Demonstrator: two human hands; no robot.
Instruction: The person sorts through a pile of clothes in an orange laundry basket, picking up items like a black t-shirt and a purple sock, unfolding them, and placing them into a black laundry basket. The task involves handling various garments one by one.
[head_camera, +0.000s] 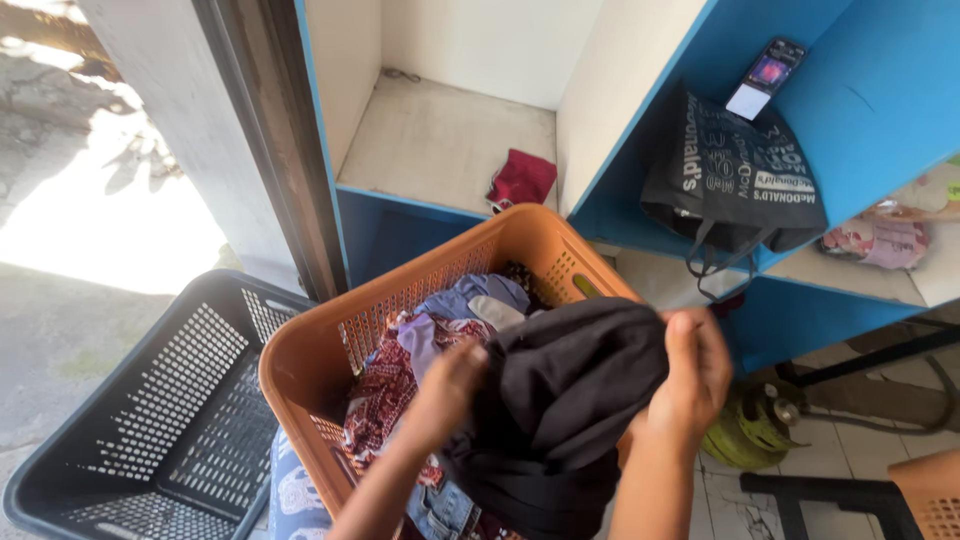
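Shelf unit (870, 100): blue frame with pale boards, standing directly behind the orange basket; open compartments face the camera
Black basket (150, 420): slotted plastic, on the ground just left of the orange basket, its near corner touching or almost touching the orange rim
Orange basket (320, 350): slotted plastic, tilted toward the shelf unit, filled with mixed laundry
Black garment (570, 400): bunched above the right half of the orange basket, hanging down over its near edge, held at both sides
Black bag (735, 175): printed cloth bag with handles hanging, on a shelf board above and right of the orange basket
Laundry (420, 350): patterned red, purple and pale blue pieces inside the orange basket, left of the black garment; denim at the bottom edge
Green gas cylinder (750, 425): on the tiled floor right of the orange basket, partly hidden by the right hand
Right hand (690, 375): closed on the black garment's right edge, thumb on top, at the orange basket's right rim
Left hand (450, 385): fingers curled into the black garment's left side, over the middle of the orange basket
Red cloth (522, 180): folded, on the shelf board just behind the orange basket's far rim
Phone (766, 78): leaning on the blue panel above the black bag, screen lit
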